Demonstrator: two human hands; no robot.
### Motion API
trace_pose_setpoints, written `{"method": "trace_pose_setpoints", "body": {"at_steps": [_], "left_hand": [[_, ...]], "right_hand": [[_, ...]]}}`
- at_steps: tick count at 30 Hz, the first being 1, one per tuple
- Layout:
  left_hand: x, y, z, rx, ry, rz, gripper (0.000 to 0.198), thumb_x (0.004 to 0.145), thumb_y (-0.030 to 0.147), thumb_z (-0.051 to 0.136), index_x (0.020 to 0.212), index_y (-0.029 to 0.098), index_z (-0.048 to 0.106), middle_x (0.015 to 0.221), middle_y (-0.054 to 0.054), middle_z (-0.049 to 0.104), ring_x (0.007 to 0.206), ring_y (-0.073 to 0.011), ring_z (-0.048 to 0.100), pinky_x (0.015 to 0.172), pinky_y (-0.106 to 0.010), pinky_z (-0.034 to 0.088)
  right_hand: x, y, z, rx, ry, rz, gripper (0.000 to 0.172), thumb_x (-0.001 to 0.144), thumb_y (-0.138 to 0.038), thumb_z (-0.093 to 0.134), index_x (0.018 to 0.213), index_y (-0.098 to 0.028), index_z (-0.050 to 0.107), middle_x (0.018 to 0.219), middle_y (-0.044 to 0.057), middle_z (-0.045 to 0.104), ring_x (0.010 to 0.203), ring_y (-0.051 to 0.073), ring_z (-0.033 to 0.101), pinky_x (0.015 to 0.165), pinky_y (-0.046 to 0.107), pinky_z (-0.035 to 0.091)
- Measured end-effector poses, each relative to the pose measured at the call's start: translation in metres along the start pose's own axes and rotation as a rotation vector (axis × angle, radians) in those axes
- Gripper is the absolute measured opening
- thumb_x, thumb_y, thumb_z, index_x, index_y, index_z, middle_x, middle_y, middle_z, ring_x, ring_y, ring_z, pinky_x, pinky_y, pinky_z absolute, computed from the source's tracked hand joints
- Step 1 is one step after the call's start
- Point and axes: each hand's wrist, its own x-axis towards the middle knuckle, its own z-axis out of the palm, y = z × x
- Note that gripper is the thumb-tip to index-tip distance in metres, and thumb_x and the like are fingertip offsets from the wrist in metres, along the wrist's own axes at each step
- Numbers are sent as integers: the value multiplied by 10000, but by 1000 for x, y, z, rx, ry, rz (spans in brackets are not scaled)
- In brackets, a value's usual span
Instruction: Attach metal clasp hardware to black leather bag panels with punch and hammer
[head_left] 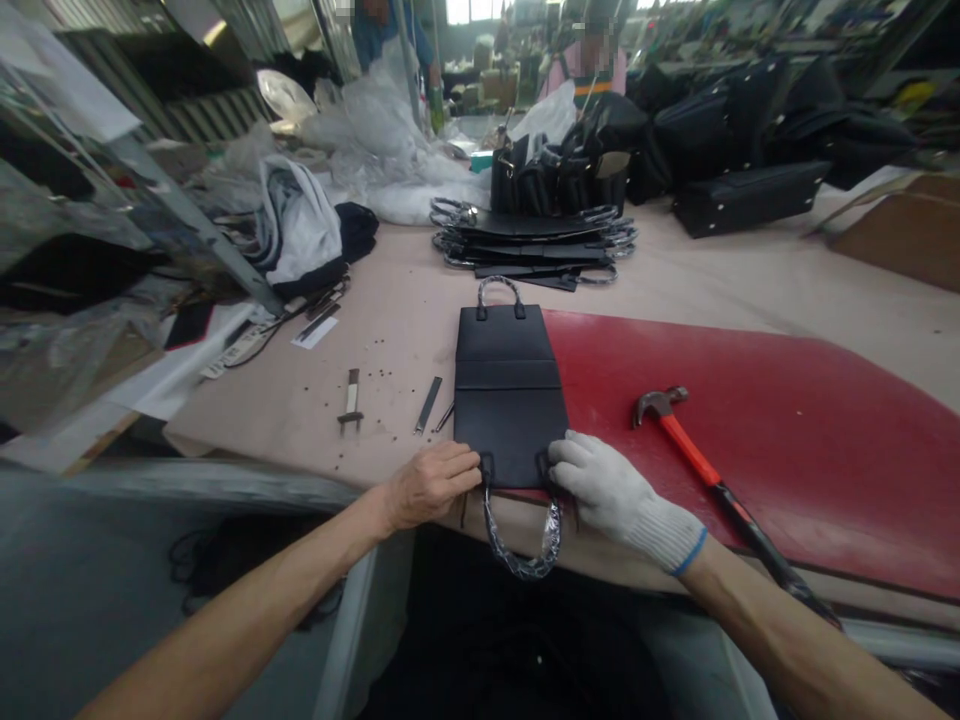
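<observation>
Pinching near corners of a black panel (509, 400): bare left hand (433, 484), gloved right hand (604, 487). Markings on a white strip (238, 348) are illegible.

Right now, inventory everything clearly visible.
bag panel: 1, black, between hands
handles: 2, dark, panel's ends
hammer: 1, red-black, on mat
mat: 1, red, panel's right
pronged tool: 1, grey, panel's left
metal strip: 1, grey, panel's left
stacked panels: several, black, behind
bags: several, black, back right
plastic: heaped, clear, back left
people: some, blurred, background
table: 1, beige, underneath
left hand: 1, bare, panel's left
right hand: 1, white-gloved, panel's right
</observation>
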Motion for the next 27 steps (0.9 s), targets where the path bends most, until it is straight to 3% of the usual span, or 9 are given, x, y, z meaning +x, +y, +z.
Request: {"method": "trace_pose_setpoints", "body": {"at_steps": [4, 8, 10, 12, 13, 15, 16, 20, 27], "left_hand": [[-8, 12, 3, -87, 130, -91, 341, 942, 43, 402, 1144, 160, 651, 1160, -137, 717, 1117, -230, 658, 1009, -446, 558], [-2, 34, 13, -292, 247, -508, 276, 947, 138, 459, 1117, 189, 670, 1326, -140, 661, 1339, -259, 569, 1153, -512, 465], [7, 41, 20, -281, 297, -711, 308, 938, 220, 526, 1225, 171, 625, 1447, -174, 571, 1403, -295, 510, 1159, -530, 455], [18, 46, 28, -218, 300, -856, 485, 905, 276, 596, 1363, 131, 534, 1537, -224, 462, 1448, -337, 452, 1167, -551, 437], [23, 48, 31, -190, 275, -894, 551, 895, 286, 613, 1405, 112, 498, 1568, -243, 413, 1469, -355, 418, 1175, -561, 423], [31, 50, 35, -139, 201, -908, 580, 902, 280, 604, 1433, 85, 476, 1599, -264, 355, 1499, -385, 361, 1199, -600, 371], [35, 52, 35, -109, 164, -900, 568, 914, 275, 591, 1436, 80, 478, 1605, -266, 345, 1508, -396, 339, 1211, -623, 335], [49, 59, 31, -26, 33, -890, 599, 938, 331, 591, 1470, 84, 471, 1623, -276, 318, 1530, -446, 265, 1225, -678, 262], [70, 60, 37, -122, -2, -919, 619, 944, 382, 580, 1484, 103, 464, 1645, -243, 307, 1561, -389, 220, 1255, -628, 267]], "right_hand": [[-9, -1, 14, 115, 183, 47, 377, 767, 9, 462, 949, -175, 736, 1066, 109, 696, 978, 231, 600, 963, 443, 490], [-15, -7, 15, 300, 367, 153, 345, 825, -50, 452, 915, -219, 739, 1109, 70, 717, 1154, 252, 598, 1121, 565, 396], [-17, -12, 16, 374, 417, 215, 254, 903, -162, 499, 935, -231, 742, 1167, 72, 717, 1225, 275, 586, 1162, 603, 347], [-18, -19, 19, 386, 445, 311, 268, 914, -240, 556, 1129, -221, 715, 1218, 90, 709, 1251, 286, 586, 1171, 598, 354], [-19, -22, 21, 386, 458, 367, 388, 903, -246, 573, 1282, -204, 649, 1233, 98, 707, 1270, 288, 579, 1171, 588, 367], [-20, -27, 25, 360, 475, 439, 627, 898, -237, 564, 1507, -155, 437, 1272, 115, 696, 1331, 292, 538, 1164, 575, 393], [-21, -28, 27, 329, 458, 438, 650, 915, -236, 540, 1540, -146, 387, 1316, 125, 676, 1363, 294, 511, 1165, 574, 394], [-24, -28, 33, 103, 383, 322, 454, 989, -318, 461, 1391, -146, 584, 1468, 169, 560, 1394, 361, 467, 1152, 612, 387], [-20, -17, 46, -12, 478, 425, 477, 994, -405, 410, 1323, -139, 631, 1361, 183, 623, 1302, 385, 539, 1083, 597, 454]]}}
